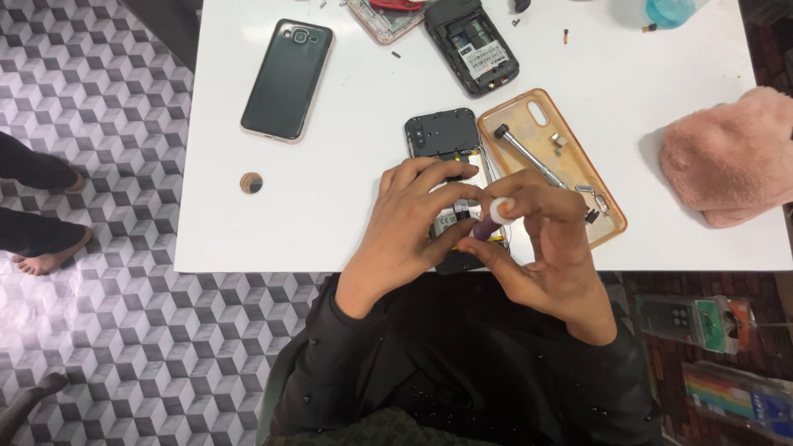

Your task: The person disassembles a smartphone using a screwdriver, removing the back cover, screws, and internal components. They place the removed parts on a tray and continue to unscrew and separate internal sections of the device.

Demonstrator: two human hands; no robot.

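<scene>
While the opened phone [443,157] lay at the tabletop's [347,215] near edge, the left hand [413,223] pressed curled fingers on it to steady it. The right hand [541,239] gripped a small screwdriver [489,220], tip down on the phone. Judged step: working a screw. Any next turn needs the tip kept seated.

colourful flat packages [727,355] on floor, lower right

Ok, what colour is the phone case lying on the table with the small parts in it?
The phone case is translucent orange-tan, seen in the head view.
</scene>
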